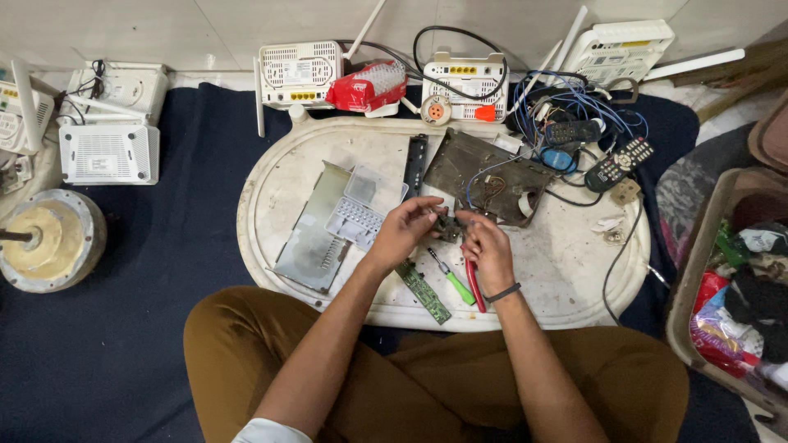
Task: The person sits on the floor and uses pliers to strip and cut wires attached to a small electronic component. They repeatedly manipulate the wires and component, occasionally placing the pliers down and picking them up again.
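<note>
Head view: a white oval tray (271, 176) lies on dark cloth, bearing a brown circuit board (484, 168). At the board's near edge the left hand (402, 230) and right hand (488, 246) together pinch a small dark part (448, 228), beside a green-handled screwdriver (453, 279).

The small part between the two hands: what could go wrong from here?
1. The small dark part is pinched only by fingertips of the left hand and right hand; it may slip and drop among the clutter.
2. The red-handled tool under the right hand could be knocked.
3. The green circuit board overhangs the white tray edge and might fall.
</note>
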